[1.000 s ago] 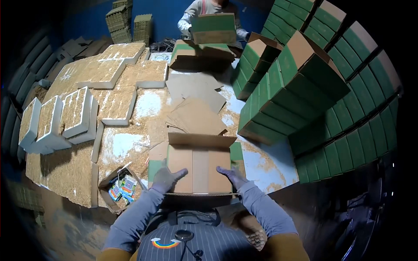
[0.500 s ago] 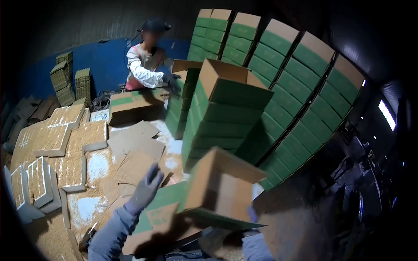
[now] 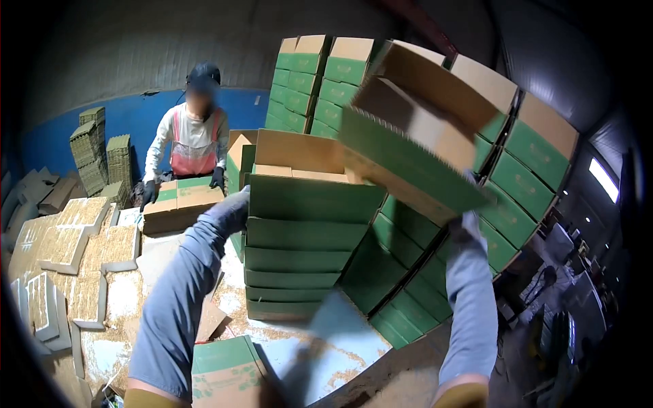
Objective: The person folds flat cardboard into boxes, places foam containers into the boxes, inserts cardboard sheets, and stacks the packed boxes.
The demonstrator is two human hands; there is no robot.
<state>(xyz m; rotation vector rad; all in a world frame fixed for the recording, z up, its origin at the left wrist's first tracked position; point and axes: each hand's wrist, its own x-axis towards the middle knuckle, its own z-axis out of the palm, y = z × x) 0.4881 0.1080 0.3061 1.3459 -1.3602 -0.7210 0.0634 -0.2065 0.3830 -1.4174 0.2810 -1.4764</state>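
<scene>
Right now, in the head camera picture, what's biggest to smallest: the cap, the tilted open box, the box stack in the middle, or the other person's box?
1. Box stack and tilted open box: too alike to rank.
2. Other person's box.
3. Cap, clearly smallest.

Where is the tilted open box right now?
In the head view, the tilted open box is right of centre in the right hand, beside the top of the nearer box stack, in front of the taller stacks.
</scene>
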